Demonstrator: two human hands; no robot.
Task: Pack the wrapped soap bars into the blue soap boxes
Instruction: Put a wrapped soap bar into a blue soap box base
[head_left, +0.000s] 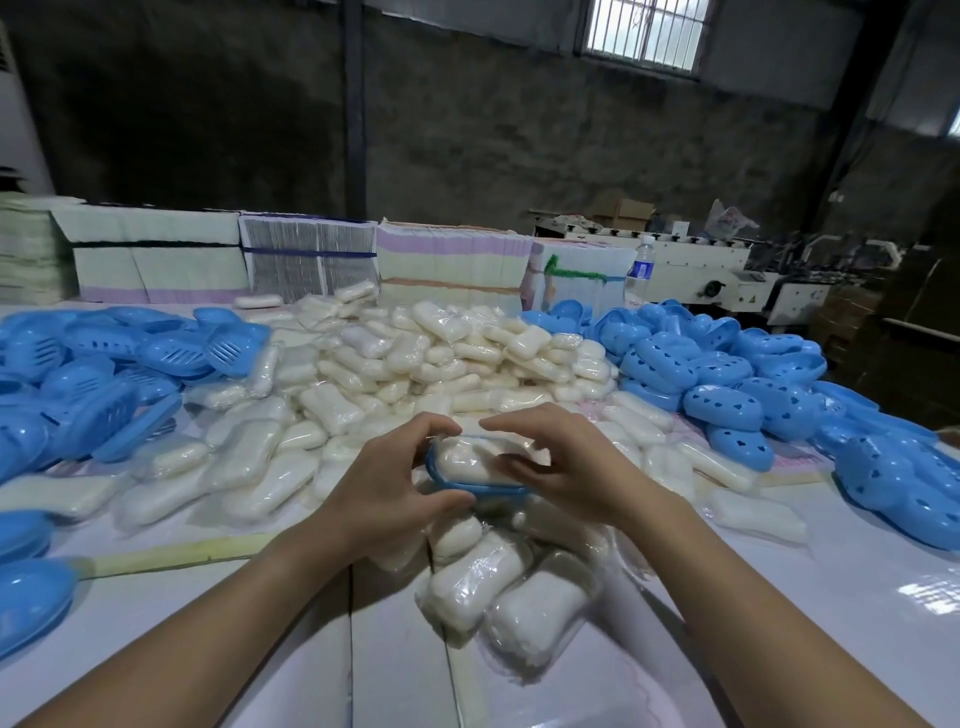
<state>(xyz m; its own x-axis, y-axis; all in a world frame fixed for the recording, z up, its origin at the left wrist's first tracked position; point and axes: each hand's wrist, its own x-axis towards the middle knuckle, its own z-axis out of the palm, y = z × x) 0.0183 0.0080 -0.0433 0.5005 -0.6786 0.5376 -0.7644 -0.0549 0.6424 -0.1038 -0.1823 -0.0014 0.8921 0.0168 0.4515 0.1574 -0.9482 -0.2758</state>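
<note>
A blue soap box half (470, 486) sits between both hands above the table, with a wrapped white soap bar (462, 460) lying inside it. My left hand (395, 478) grips the box's left end, thumb below and fingers over the top. My right hand (566, 467) holds the right end, its fingers arched over the bar and its thumb pressing on the wrapper. A large heap of wrapped soap bars (415, 358) covers the middle of the table. More wrapped bars (498, 597) lie just below my hands.
Piles of blue box halves lie at the left (104, 364) and at the right (727, 374). Bundles of flat cartons (311, 254) line the back of the table beside a water bottle (640, 270). The white table (260, 649) is bare near me. A machine (727, 270) stands behind.
</note>
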